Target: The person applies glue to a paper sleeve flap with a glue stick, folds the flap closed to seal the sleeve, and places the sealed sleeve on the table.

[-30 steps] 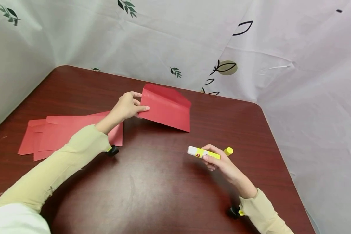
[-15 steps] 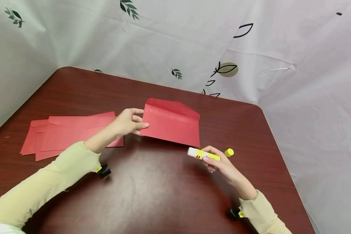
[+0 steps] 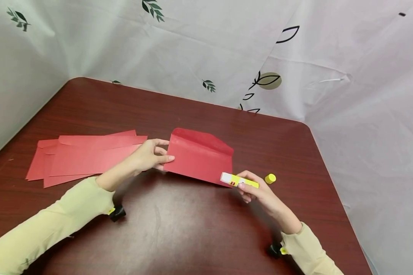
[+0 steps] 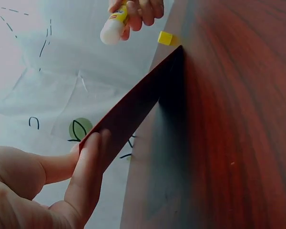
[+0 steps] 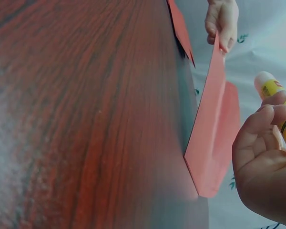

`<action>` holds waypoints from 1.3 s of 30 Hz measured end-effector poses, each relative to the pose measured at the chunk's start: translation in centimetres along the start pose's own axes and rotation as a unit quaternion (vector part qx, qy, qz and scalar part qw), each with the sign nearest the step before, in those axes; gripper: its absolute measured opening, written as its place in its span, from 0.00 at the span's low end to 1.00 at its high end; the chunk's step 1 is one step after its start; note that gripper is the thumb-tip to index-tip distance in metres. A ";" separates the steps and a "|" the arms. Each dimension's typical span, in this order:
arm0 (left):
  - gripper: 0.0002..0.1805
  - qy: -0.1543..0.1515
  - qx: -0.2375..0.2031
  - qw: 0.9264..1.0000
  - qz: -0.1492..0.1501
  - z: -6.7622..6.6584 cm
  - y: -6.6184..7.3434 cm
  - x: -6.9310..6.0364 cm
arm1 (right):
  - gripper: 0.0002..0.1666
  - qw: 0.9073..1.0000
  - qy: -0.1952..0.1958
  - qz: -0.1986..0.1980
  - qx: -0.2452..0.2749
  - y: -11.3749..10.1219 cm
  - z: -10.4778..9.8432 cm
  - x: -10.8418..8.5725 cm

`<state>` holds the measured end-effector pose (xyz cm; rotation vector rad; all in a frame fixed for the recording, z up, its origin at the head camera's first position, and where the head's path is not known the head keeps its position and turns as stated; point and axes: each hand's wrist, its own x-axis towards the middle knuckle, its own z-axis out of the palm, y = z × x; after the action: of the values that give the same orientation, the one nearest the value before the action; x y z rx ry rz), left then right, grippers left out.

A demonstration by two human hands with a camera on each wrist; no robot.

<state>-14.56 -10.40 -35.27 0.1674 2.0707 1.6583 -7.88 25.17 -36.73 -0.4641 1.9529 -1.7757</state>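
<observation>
My left hand point(image 3: 147, 156) pinches the left edge of a red envelope point(image 3: 199, 158), thumb on the front and fingers behind. The envelope's flap stands up along its far side. In the left wrist view the envelope point(image 4: 128, 114) slants, one far corner low near the tabletop. My right hand point(image 3: 259, 191) grips an uncapped glue stick point(image 3: 241, 180) by its yellow barrel. Its white end points left and overlaps the envelope's lower right corner in the head view. From the right wrist view, the glue stick point(image 5: 276, 90) appears apart from the envelope point(image 5: 212, 124).
A yellow cap point(image 3: 270, 178) stands on the dark wooden table point(image 3: 179, 229), just beyond my right hand. Several red envelopes point(image 3: 82, 156) lie overlapping at the left, partly behind my left forearm. A white patterned sheet point(image 3: 192, 46) hangs behind the table.
My left hand has brought the red envelope down and nearer to me, towards the glue stick. The right hand has stayed nearly still with the glue stick.
</observation>
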 end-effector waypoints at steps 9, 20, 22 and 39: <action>0.35 -0.007 0.028 1.000 -0.007 1.2 -1.1 -0.5 | 0.07 1.000 0.017 0.013 -0.008 -0.2 -0.3 -0.1; 0.34 -0.033 0.242 0.969 0.039 1.4 -1.6 -0.8 | 0.06 0.999 0.030 0.030 -0.020 -0.1 -0.3 -0.2; 0.34 -0.030 0.278 0.959 0.051 1.4 -1.6 -0.8 | 0.05 0.999 0.030 0.026 -0.020 -0.1 -0.3 -0.1; 0.28 -0.092 0.509 0.824 0.233 4.0 -1.9 -1.8 | 0.05 0.991 0.104 0.003 -0.089 -0.1 -1.0 1.8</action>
<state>-10.84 -8.05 -37.09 1.1984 2.6534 0.4860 -9.90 25.01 -36.78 -0.3419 2.2664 -1.7129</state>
